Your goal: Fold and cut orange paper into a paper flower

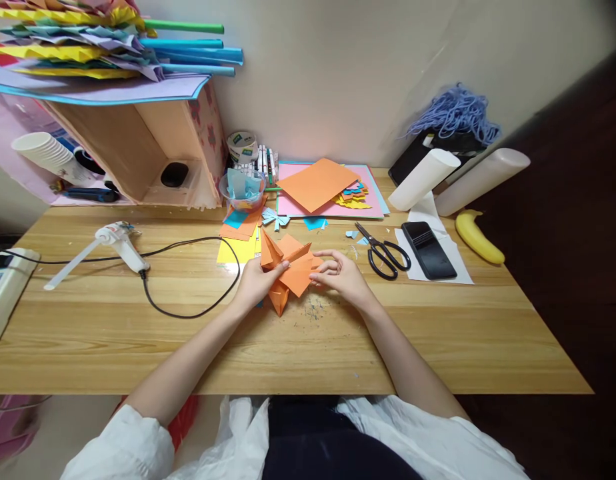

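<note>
Folded orange paper (pixel 299 272), with several pointed flaps, is held just above the wooden table. My left hand (pixel 257 281) grips it from the left, thumb pressed on top. My right hand (pixel 342 275) is at its right edge, thumb and fingertips closed around a corner of the same paper. A lower folded flap (pixel 279 299) points down toward me. Behind the left hand lie a yellow sheet (pixel 232 250) and orange sheets (pixel 243 225). How the folds join underneath is hidden.
Black-handled scissors (pixel 385 252), a phone (pixel 428 250) and a banana (pixel 479 238) lie at right. A glue gun (pixel 121 245) with its looping cord sits left. Behind are a plastic cup (pixel 242 193), stacked paper (pixel 318 187) and a box shelf (pixel 208 147).
</note>
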A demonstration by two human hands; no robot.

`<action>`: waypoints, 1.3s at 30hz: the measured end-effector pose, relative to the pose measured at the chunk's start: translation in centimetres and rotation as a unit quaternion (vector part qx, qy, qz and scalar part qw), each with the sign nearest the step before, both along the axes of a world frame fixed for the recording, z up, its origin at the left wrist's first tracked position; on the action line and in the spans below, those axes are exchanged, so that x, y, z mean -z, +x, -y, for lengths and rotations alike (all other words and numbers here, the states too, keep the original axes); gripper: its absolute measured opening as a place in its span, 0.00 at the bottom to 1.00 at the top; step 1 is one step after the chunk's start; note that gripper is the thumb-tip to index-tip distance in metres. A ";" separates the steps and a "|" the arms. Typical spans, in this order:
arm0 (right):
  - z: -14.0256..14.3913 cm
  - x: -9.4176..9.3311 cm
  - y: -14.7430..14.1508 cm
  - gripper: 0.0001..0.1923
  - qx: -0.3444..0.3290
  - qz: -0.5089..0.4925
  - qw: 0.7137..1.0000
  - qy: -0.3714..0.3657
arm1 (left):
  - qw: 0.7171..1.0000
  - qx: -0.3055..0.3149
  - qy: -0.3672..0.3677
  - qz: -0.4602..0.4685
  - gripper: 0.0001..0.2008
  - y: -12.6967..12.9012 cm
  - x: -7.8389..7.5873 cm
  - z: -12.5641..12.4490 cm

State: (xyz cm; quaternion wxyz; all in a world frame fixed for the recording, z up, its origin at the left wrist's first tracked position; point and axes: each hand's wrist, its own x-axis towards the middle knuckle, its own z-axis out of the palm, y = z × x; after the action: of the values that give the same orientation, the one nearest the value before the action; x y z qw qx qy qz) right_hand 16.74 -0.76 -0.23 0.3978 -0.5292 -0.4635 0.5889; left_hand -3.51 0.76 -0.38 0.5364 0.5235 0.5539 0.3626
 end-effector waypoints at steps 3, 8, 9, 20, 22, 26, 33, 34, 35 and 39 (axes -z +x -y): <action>0.0 0.0 -0.1 0.22 0.031 0.014 0.998 0.045 | 1.000 0.022 -0.016 -0.006 0.20 0.0 -0.3 0.0; -0.3 0.4 -0.1 0.16 0.060 0.061 0.992 0.088 | 0.998 0.055 -0.037 0.003 0.19 0.1 -1.2 0.1; -0.3 0.4 -0.1 0.15 0.062 0.065 0.992 0.085 | 0.998 0.059 -0.038 0.004 0.18 0.1 -1.3 0.1; -0.4 0.6 -0.3 0.18 0.087 -0.008 0.995 0.048 | 0.996 0.083 -0.035 -0.007 0.17 0.1 -1.3 0.1; -0.4 0.5 -0.3 0.18 0.087 -0.010 0.995 0.049 | 0.996 0.077 -0.040 -0.010 0.17 0.2 -1.4 0.1; -0.2 0.4 -0.3 0.18 0.083 -0.006 0.995 0.058 | 0.996 0.070 -0.046 0.000 0.17 0.2 -1.2 0.0; -0.2 0.3 -0.5 0.20 0.094 0.008 0.993 0.067 | 0.997 0.066 -0.041 0.004 0.17 0.1 -0.8 0.0; -0.2 0.3 -0.6 0.20 0.104 0.005 0.992 0.067 | 0.997 0.067 -0.039 0.004 0.18 0.1 -0.8 0.0; -0.1 0.3 -0.6 0.20 0.113 0.001 0.991 0.065 | 0.997 0.069 -0.038 0.004 0.18 0.1 -0.8 0.0; -0.2 0.3 -0.7 0.19 0.122 -0.033 0.991 0.045 | 0.997 0.066 -0.039 -0.004 0.18 0.2 -0.9 0.0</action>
State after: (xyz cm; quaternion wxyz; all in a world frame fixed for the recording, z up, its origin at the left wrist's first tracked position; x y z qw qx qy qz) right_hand 16.01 -0.59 -0.57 0.5056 -0.5432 -0.4082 0.5317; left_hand -3.32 0.72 0.51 0.5768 0.5390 0.5339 0.3028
